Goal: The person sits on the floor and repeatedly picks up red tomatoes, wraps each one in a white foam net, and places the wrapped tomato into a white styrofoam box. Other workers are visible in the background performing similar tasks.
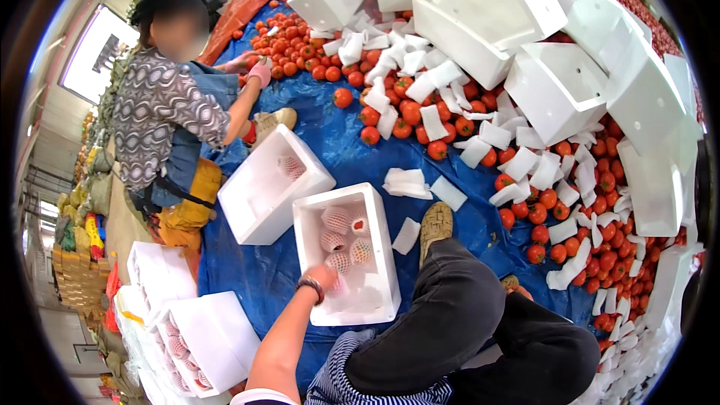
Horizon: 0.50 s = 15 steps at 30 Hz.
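Note:
My left hand point(322, 278), with a bracelet at its wrist, reaches over the near left wall of a white foam box point(388, 270). Its fingers are on a net-wrapped tomato point(336, 287) in the box's lower left corner; how firmly they hold it is hidden. Several more tomatoes in white foam nets point(336, 219) lie in the upper part of that box. My right hand is out of view. On the blue tarp beside my shoe lie flattened foam net sleeves point(406, 236). A second foam box point(247, 208), tilted, holds a netted tomato point(291, 167).
A co-worker point(163, 101) sits at the left, pink-gloved hands point(260, 72) at the tomato pile point(292, 39). Loose tomatoes point(538, 214) and net sleeves spread to the right. Empty foam boxes point(484, 5) are stacked behind. Filled foam boxes point(216, 337) stand at the lower left.

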Tool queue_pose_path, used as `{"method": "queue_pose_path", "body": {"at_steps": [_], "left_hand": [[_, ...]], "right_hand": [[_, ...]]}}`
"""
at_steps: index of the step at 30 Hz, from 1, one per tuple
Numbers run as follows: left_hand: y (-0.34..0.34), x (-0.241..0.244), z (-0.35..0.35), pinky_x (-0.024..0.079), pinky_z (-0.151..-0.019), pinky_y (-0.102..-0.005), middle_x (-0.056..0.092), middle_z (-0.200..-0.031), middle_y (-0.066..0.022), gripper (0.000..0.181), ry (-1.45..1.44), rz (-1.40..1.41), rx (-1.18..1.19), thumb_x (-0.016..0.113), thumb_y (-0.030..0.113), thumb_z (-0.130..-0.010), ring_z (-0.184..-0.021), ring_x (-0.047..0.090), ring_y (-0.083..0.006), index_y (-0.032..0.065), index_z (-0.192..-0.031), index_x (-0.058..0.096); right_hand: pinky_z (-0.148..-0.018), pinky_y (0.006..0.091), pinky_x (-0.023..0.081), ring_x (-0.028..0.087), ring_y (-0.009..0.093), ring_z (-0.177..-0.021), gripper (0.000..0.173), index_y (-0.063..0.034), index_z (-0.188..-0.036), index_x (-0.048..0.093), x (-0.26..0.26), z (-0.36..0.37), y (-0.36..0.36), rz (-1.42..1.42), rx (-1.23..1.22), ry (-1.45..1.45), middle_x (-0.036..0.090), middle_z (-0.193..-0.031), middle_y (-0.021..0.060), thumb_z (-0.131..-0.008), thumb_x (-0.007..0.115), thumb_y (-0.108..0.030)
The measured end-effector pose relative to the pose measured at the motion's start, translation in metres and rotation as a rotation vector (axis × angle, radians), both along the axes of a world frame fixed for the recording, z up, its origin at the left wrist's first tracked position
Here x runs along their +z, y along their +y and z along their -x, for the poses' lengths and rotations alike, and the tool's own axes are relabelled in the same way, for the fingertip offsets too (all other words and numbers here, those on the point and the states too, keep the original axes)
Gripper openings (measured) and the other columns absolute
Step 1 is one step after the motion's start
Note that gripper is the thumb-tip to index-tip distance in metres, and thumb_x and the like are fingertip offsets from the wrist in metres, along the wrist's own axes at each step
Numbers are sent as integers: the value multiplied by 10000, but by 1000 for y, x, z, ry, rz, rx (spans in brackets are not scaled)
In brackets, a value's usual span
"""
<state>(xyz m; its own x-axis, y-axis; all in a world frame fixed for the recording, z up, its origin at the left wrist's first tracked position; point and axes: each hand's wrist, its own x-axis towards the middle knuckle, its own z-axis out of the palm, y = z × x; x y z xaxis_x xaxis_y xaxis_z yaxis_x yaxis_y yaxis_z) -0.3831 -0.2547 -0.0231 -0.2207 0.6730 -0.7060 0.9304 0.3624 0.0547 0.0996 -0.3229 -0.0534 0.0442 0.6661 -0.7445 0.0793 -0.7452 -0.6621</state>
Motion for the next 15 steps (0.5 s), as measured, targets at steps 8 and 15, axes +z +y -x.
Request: {"method": "queue_pose_path", "body": {"at_steps": [8, 15], "left_hand": [[-15, -85, 23, 396, -807, -400, 564, -930, -217, 461, -94, 306, -366, 362, 393, -777, -889, 534, -347, 16, -923, 586], [144, 40, -78, 421, -574, -367, 578, -721, -157, 164, -299, -420, -335, 517, 126, -745, -659, 560, -264, -20, -809, 554]], "right_hand": [[-669, 314, 438, 567, 218, -755, 279, -81, -883, 587, -10, -25, 56, -195, 404, -393, 595, -810, 88, -755, 521, -320], [-730, 388, 439, 507, 307, -893, 363, -75, -986, 499, -16, -140, 67, -131, 52, -1071, 496, -979, 153, -682, 601, -244]]}}
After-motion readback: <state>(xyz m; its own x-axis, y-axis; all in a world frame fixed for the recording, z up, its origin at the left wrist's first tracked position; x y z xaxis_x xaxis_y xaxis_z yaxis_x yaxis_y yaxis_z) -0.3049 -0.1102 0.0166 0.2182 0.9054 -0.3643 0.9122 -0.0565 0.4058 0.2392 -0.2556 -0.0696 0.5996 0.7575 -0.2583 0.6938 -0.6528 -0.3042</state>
